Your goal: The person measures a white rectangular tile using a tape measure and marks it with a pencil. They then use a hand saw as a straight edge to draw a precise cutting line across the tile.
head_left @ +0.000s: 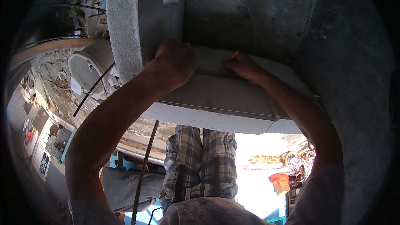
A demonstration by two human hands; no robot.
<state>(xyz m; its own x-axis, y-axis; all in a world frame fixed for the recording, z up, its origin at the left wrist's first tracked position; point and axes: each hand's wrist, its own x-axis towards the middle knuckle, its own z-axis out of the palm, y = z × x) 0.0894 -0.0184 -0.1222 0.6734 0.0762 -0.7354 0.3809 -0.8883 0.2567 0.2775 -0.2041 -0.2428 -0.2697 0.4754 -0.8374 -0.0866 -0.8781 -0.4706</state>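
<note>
Head cam, looking down from a height. Pale grey block lies flat across the middle of view, on top of grey masonry, long side running left-right, front face toward the person. Both hands are on its top face, near the far edge.

Left hand: clenched into a fist, knuckles up, pressing down on the block's top at its left end. Can't tell if it holds anything inside the fist. Just left of it stands a rough grey pillar, close beside the wrist.

Right hand: fingers pinched round an orange pencil, tip of hand down on the block top, approx. mid-length. Pencil's orange end sticks up above the fingers, slanted to the right. The two hands are near each other, not touching; a thin dark line on the block top runs between them.

Behind the block: dark grey plastered wall. Below the block's front edge: person's plaid trousers. A twisted steel bar runs up from the lower edge toward the block's underside, left of the legs. Left, further off: white bucket lying on rubble.
</note>
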